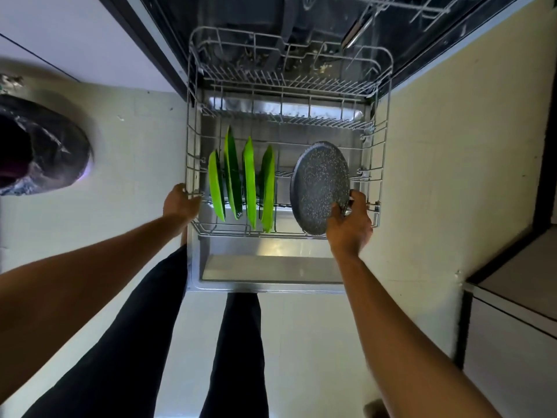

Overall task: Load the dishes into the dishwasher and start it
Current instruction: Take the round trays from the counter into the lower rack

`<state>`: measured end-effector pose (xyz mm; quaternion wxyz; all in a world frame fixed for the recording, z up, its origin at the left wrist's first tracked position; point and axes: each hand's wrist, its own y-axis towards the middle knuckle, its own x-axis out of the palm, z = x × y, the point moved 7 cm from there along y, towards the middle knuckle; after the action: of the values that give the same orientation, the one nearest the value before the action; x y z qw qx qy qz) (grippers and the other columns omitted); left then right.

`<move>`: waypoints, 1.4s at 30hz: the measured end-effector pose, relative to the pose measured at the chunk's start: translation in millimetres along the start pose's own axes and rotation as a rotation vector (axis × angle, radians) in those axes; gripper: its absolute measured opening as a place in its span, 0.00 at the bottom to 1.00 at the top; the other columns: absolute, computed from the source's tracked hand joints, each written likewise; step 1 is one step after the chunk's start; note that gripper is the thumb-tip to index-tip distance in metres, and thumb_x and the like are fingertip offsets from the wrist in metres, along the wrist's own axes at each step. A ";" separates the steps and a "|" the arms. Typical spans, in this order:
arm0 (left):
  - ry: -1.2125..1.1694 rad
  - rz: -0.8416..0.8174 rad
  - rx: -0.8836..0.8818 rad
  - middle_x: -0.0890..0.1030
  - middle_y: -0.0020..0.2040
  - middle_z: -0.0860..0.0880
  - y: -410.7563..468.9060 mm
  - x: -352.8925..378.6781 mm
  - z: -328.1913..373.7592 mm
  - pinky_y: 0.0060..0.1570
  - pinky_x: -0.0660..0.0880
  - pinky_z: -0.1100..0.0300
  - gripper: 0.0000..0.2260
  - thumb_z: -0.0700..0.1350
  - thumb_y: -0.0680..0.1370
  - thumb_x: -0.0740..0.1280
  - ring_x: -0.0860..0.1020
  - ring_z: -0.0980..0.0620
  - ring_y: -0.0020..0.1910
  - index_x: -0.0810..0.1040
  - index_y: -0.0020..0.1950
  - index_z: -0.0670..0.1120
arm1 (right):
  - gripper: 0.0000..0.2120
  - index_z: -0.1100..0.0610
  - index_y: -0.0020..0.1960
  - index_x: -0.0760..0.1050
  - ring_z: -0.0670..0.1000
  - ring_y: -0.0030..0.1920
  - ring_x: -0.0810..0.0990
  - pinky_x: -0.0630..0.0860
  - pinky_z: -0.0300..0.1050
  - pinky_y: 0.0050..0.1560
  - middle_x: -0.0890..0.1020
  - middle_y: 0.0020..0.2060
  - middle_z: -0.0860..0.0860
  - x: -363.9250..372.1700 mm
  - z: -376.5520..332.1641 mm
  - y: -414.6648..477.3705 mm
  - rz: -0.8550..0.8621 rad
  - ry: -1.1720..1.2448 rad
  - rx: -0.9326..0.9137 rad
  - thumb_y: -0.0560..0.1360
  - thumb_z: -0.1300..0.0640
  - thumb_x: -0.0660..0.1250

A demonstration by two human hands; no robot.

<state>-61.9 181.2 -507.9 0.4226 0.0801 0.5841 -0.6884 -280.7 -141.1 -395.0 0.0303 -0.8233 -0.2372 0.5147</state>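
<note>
The dishwasher's lower wire rack [382, 137] is pulled out over the open door [271, 270]. Several green plates [250, 185] stand on edge in its left half. A grey speckled plate [319, 182] leans upright in the right half, and my right hand [349, 224] grips its lower right rim with thumb and fingers. My left hand [180, 203] holds the rack's left front wire, fingers curled over it. The upper rack [422, 7] shows at the top, inside the machine.
A bin lined with a dark bag [39, 146] stands on the floor at left. A cabinet or counter corner [512, 297] juts in at right. My legs in black trousers [235, 357] stand at the door's front edge on pale floor tiles.
</note>
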 end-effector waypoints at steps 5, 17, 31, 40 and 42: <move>0.015 0.065 0.027 0.73 0.71 0.42 -1.5 3.4 0.8 0.68 0.70 0.49 0.27 0.44 0.80 0.66 0.72 0.41 0.68 0.64 0.77 0.44 | 0.16 0.53 0.66 0.71 0.59 0.56 0.83 0.81 0.54 0.51 0.83 0.59 0.53 21.7 3.3 9.3 -0.094 -0.041 -0.002 0.80 0.53 0.68; 0.016 0.130 -0.010 0.73 0.69 0.41 -1.5 8.4 5.0 0.60 0.71 0.57 0.25 0.42 0.79 0.65 0.73 0.42 0.66 0.65 0.75 0.42 | 0.18 0.56 0.69 0.69 0.62 0.61 0.79 0.80 0.58 0.58 0.79 0.62 0.57 62.2 5.7 40.1 -0.330 -0.029 -0.072 0.81 0.56 0.65; -0.098 0.202 0.102 0.76 0.68 0.45 -14.7 -18.1 22.7 0.62 0.70 0.59 0.20 0.41 0.79 0.65 0.75 0.46 0.65 0.72 0.71 0.45 | 0.19 0.55 0.62 0.77 0.53 0.54 0.82 0.73 0.43 0.51 0.84 0.56 0.52 51.1 26.7 32.1 -0.368 0.016 0.089 0.78 0.43 0.67; -0.092 0.198 0.426 0.80 0.61 0.45 -61.0 -64.5 80.8 0.58 0.72 0.63 0.14 0.36 0.78 0.64 0.79 0.47 0.59 0.80 0.61 0.44 | 0.10 0.53 0.56 0.81 0.53 0.50 0.83 0.78 0.45 0.48 0.84 0.54 0.52 -0.5 -17.9 0.5 -0.171 0.050 0.098 0.80 0.50 0.66; -0.105 0.210 0.467 0.80 0.61 0.45 -76.5 -85.7 91.6 0.57 0.72 0.62 0.14 0.36 0.77 0.64 0.79 0.48 0.58 0.81 0.61 0.44 | 0.07 0.53 0.54 0.81 0.52 0.46 0.83 0.78 0.44 0.44 0.85 0.51 0.51 -6.7 -45.2 -11.8 -0.185 0.095 0.045 0.79 0.52 0.66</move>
<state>-24.6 140.2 -371.9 0.4916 0.1996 0.3752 -0.7601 -248.5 -124.7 -364.8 0.1073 -0.8203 -0.2991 0.4754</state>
